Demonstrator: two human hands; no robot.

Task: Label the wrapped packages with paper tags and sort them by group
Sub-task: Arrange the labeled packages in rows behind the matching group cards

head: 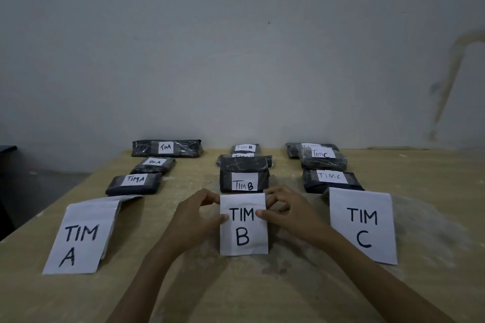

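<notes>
Big pale wall (236, 47) up back, nothing on it but a stain on the right. Below it the wooden table (262, 291), carrying everything.

Three big sheets across the front: TIM A sign (78, 238) on the left w/ its top edge curling up, TIM C sign (363, 225) on the right, and the TIM B sign (244, 224) dead centre. That centre sheet is where the action is: left hand (195, 217) and right hand (288, 214) both pinch its side edges near the top, thumbs on the face, other fingers curled by the upper corners. Looks like it's being squared up in front of its row.

Behind each sign, a row of dark wrapped pkgs. Left row: three TIM A packages (133, 185), each w/ a small white tag. Middle: TIM B packages (245, 172), stacked and overlapping, at least three tags showing. Right: TIM C packages (330, 181), three as far as I can count, the rearmost tag half hidden.

Progress call: nearly wrapped up. Every pkg I can see wears a tag and sits in its matching row; no loose tags or stray pkgs in view. What's left, I reckon, is just settling that B sign flat, maybe the curled A sign too.
</notes>
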